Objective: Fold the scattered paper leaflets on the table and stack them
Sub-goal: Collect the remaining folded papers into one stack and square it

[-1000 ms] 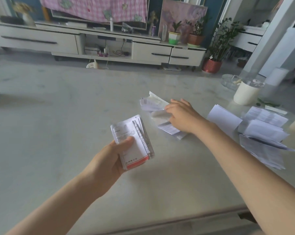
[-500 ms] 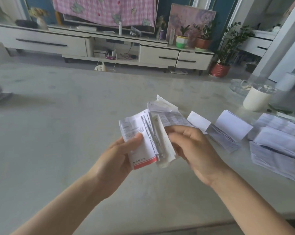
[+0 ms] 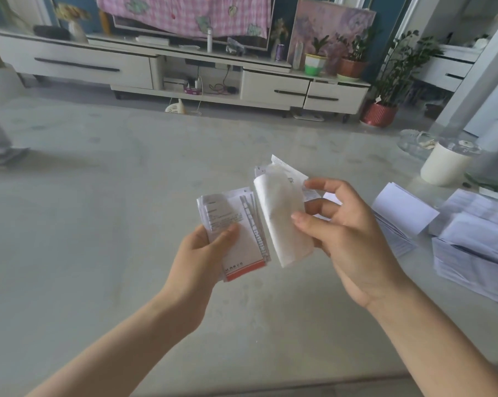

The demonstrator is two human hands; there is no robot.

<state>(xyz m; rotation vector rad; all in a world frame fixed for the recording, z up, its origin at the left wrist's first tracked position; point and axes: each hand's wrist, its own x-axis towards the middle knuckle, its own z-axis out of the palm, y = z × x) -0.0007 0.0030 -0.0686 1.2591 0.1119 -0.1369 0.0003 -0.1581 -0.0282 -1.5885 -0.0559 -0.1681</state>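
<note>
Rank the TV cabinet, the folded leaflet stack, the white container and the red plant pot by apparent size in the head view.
1. TV cabinet.
2. Folded leaflet stack, enlarged by nearness to the camera.
3. White container.
4. Red plant pot, farther away, so true size is unsure.

New leaflet [image 3: 282,219] raised by right hand [image 3: 353,239] beside stack [image 3: 236,233].

L hand [image 3: 202,253] grips folded stack [image 3: 236,233]; R hand [image 3: 348,242] pinches white leaflet [image 3: 282,216] above table [image 3: 98,224].
</note>
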